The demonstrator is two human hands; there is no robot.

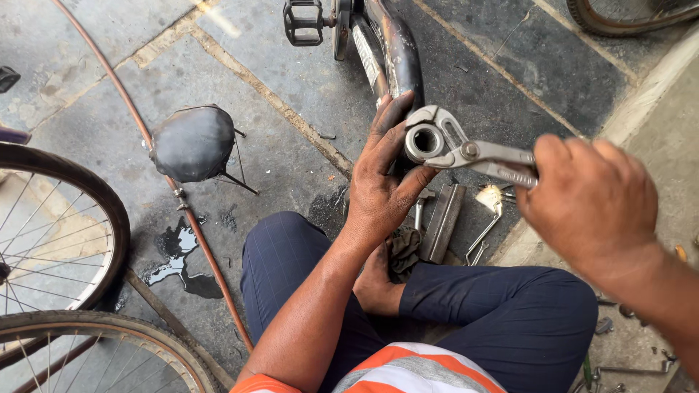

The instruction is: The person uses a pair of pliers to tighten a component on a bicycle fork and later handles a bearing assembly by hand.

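The left hand [380, 175], dark with grease, wraps its fingers around the end of a black bicycle frame tube [397, 51], fingers curled together. The tube's long axis runs from the top of the view toward the person, and its open round metal end [424, 141] faces up. The right hand [593, 204] closes in a fist on the handles of steel pliers [466, 149], whose jaws clamp the shiny ring. The pliers lie nearly level, pointing left. Stone floor [291, 80] beside the frame is open; a saddle [193, 143] and wheels [58, 240] lie well apart at left.

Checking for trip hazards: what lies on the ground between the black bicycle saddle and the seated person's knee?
In the head view, a thin rust-coloured tube crosses that stretch, beside a dark wet patch.
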